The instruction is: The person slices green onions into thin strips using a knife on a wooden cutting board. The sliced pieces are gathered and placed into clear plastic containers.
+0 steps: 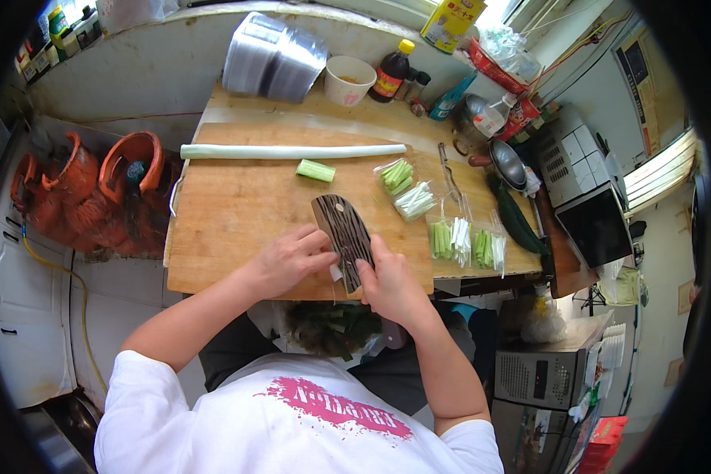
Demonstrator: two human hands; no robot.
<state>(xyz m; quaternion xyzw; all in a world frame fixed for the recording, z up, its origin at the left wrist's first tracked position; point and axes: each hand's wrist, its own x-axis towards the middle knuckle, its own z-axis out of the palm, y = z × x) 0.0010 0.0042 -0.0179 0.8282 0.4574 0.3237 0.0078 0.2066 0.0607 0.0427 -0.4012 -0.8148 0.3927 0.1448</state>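
Observation:
My right hand [389,278] holds a cleaver with a dark, wavy-patterned blade [342,234], raised at the near edge of a wooden cutting board [243,213]; its brown handle shows below the hand. My left hand [290,260] is beside the blade, fingers bent, near a small white piece [336,272] that may be scallion; whether the fingers pinch it is unclear. A long white scallion stalk [290,151] lies across the far part of the board. A cut cucumber section [316,170] lies just below it. Small clear bags of green and white strips [406,188] sit at the board's right.
More bagged strips [450,240] and a whole cucumber [518,219] lie right of the board. Behind it stand stacked plastic containers [272,59], a paper bowl [349,83] and a sauce bottle [392,71]. A bag of green trimmings [332,326] is below the near edge.

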